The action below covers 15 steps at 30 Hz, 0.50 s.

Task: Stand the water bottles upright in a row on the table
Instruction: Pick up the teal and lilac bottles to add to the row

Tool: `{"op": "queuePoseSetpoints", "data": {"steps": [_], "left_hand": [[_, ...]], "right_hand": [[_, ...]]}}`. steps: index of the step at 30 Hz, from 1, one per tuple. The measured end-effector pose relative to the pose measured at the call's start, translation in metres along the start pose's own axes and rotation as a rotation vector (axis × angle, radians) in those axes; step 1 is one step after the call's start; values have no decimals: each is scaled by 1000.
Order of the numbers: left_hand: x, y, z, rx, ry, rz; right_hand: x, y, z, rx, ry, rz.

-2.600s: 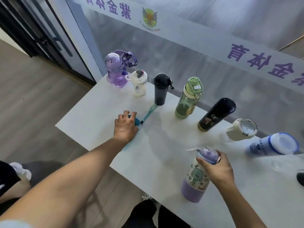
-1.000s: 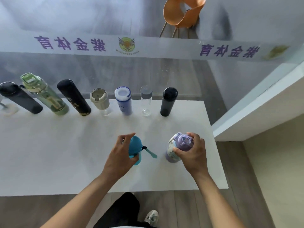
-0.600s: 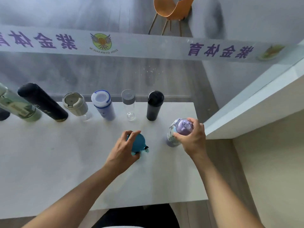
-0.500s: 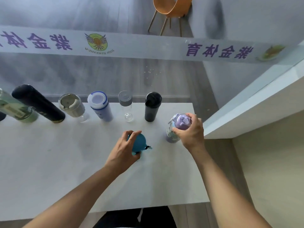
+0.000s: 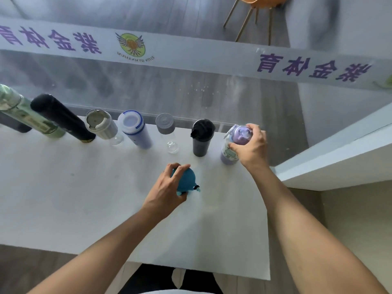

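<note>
Several bottles stand upright in a row along the far edge of the white table [image 5: 63, 198]. My right hand [image 5: 251, 146] grips the lid of the purple cartoon bottle [image 5: 230, 151], which stands at the row's right end beside the black tumbler [image 5: 201, 137]. Left of that are a clear bottle with a grey cap [image 5: 167, 132], a blue-and-white bottle [image 5: 135, 130], a beige-lidded glass bottle [image 5: 101, 126], a tall black flask [image 5: 63, 118] and a green bottle [image 5: 25, 115]. My left hand [image 5: 167, 187] holds the teal bottle [image 5: 186, 181] upright in the table's middle, in front of the row.
A glass wall with a white band of purple lettering [image 5: 191, 56] runs just behind the row. A white ledge [image 5: 335, 158] juts in beside the table's right edge. An orange chair [image 5: 254, 9] stands beyond the glass.
My right hand has carried the purple cartoon bottle back to the row's right end, beside the black tumbler. My left hand stays on the teal bottle, upright mid-table.
</note>
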State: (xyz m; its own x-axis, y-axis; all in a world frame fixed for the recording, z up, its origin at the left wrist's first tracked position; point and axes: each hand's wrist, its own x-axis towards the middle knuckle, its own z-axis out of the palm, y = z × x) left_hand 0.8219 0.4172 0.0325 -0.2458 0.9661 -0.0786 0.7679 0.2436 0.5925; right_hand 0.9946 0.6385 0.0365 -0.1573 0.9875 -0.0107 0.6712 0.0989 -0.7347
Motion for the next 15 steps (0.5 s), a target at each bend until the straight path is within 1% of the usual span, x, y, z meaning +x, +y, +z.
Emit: {"op": "queuePoseSetpoints", "data": {"steps": [6,11,12,13,15], "left_hand": [[-4,4,4,7,14,-21],[-5,8,7,14,23,-31],[-4,11,8,10,26,-27],[-3,14,10,5,27,-16],[0,23,13,-2,23,11]], "right_hand": [[12,1,1,-5,-24,-25],[7,8,-4,-17,-82,-27],[0,10,-8,-34,-55,-22],[-11,12,-13,-52,10,-35],[-44,25,-19,-76,190,-117]]}}
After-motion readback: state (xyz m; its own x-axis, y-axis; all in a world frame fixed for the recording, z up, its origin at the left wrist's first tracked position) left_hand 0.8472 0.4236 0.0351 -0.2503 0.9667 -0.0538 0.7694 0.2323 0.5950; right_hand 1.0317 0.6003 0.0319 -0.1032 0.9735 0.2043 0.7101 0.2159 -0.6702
